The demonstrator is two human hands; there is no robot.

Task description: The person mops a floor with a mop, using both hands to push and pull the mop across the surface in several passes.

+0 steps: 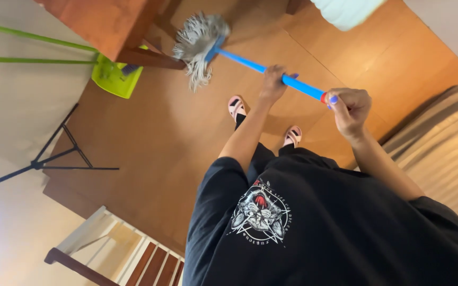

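I hold a mop with a blue handle (247,63) in both hands. My left hand (273,83) grips the handle partway down. My right hand (349,107) is closed around the handle's upper end, near a red ring. The grey string mop head (197,42) rests on the wooden floor (149,137) beside a wooden furniture leg (149,57). My feet in pink sandals (236,106) stand behind the mop head. I wear a black shirt with a printed round design.
A lime green dustpan (113,78) with long green handles leans by a wooden cabinet (102,21). A black tripod stand (54,159) is against the wall. A striped bed (441,153) lies at the right. A stair railing (107,249) is at the bottom left.
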